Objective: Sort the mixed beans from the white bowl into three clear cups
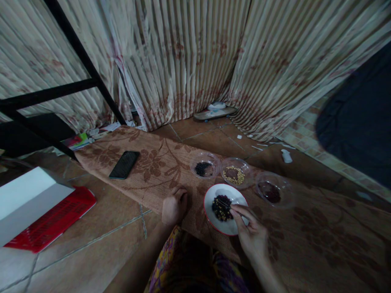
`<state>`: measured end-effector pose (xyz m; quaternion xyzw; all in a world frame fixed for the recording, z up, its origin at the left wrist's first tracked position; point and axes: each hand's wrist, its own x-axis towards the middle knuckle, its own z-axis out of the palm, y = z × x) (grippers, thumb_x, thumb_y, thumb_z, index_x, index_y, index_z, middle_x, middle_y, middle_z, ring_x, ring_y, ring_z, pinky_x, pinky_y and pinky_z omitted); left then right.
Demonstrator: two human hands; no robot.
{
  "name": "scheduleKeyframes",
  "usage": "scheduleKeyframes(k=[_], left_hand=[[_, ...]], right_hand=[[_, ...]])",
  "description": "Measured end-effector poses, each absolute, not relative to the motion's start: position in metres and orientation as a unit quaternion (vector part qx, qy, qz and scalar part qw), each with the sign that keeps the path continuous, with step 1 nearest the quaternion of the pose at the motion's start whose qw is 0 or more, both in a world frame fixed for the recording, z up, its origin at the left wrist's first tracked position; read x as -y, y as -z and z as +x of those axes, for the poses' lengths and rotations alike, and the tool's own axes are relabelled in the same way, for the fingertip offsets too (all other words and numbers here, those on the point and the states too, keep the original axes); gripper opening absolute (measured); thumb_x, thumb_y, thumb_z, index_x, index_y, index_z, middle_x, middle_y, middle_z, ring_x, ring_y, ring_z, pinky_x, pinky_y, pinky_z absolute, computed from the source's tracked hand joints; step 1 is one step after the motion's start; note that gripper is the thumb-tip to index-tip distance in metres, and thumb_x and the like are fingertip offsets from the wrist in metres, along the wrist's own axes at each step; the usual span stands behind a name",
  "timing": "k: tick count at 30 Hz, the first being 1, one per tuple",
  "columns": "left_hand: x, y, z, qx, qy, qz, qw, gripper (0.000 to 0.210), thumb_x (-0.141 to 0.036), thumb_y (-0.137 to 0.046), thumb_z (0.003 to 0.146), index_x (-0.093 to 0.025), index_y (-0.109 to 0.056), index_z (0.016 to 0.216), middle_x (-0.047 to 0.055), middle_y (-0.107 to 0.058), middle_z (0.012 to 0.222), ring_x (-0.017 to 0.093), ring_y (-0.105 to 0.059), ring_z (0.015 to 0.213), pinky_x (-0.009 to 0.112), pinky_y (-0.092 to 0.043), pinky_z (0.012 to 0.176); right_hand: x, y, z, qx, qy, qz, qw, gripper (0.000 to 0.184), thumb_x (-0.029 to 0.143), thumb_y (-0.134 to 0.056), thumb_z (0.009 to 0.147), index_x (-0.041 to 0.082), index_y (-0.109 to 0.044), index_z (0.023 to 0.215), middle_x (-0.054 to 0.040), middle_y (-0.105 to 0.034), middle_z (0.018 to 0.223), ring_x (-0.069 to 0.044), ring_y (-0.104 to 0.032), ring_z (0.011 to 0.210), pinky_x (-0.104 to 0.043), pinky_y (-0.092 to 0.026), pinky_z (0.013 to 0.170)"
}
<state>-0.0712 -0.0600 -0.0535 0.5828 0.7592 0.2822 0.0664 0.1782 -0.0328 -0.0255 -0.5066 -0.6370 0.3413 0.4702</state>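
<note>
My right hand [251, 231] pinches a pair of dark, thin tweezers [228, 205], their tips down among the mixed beans [221, 208] in a white bowl with a red rim [210, 192]. Dark and yellowish beans lie together there. Left of the bowl, my left hand [176, 204] rests on the cloth, closed in a loose fist with nothing visible in it. Behind the bowl stand three clear plastic bowls: one with black beans [201, 169], one with yellow beans [234, 176] and one with dark red beans [271, 193].
A brown flowered cloth [152, 171] covers the long low surface. On its left part lies a black phone [124, 165]. A red basket [58, 219] with a white box [33, 199] stands on the tiled floor at left. Behind are striped curtains [183, 61] and a skateboard [215, 114].
</note>
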Motion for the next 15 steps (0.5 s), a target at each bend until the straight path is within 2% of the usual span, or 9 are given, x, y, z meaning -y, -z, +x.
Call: scheduleKeyframes(k=[15], left_hand=[[0.0628,0.0502,-0.0704,-0.75,-0.286,0.592,0.07,0.018,-0.024,-0.048,0.096,-0.021,-0.066,0.097,0.003,-0.068,0.108,0.016,-0.067,0.09,0.025,-0.052,0.078]], right_hand=[[0.0344,0.0295,0.1801,0.645,-0.33,-0.513,0.461,0.019,0.041,-0.065,0.085,0.025,-0.075,0.091,-0.0055,-0.075,0.098,-0.022,-0.069,0.094,-0.036,-0.054,0.088]])
